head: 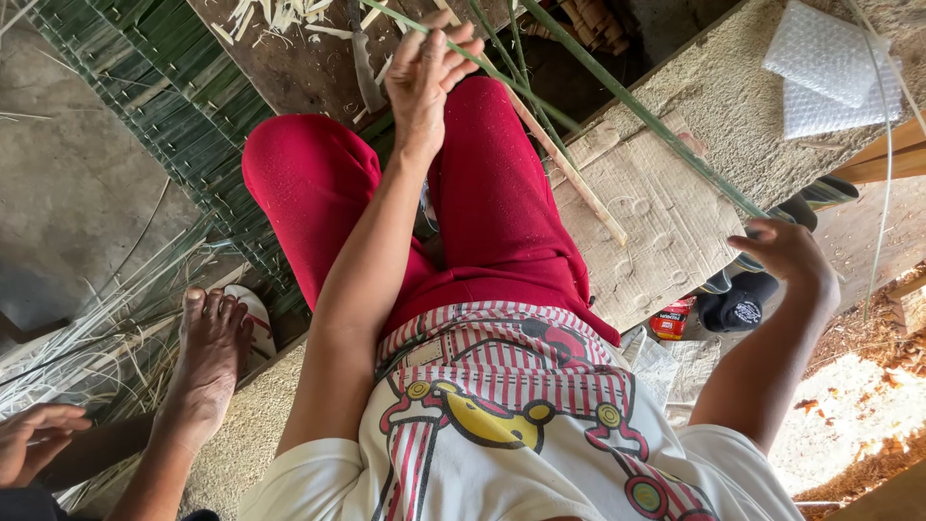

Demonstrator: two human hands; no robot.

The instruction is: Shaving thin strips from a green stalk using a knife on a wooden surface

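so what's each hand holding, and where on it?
Both grip one long green strip: left hand pinches its far end, right hand holds the near end.

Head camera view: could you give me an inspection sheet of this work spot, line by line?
Surface: cardboard sheet on a rough bench, wooden board ahead.
Job's things: long green strip running between both hands.
Clutter: knife and pale shavings on the board, bubble wrap, small red can.
Grippers: left hand pinches the strip; right hand touches its lower end, grip unclear.
Cables: nothing seen.
Surroundings: woven green mat, another person's foot and hand.
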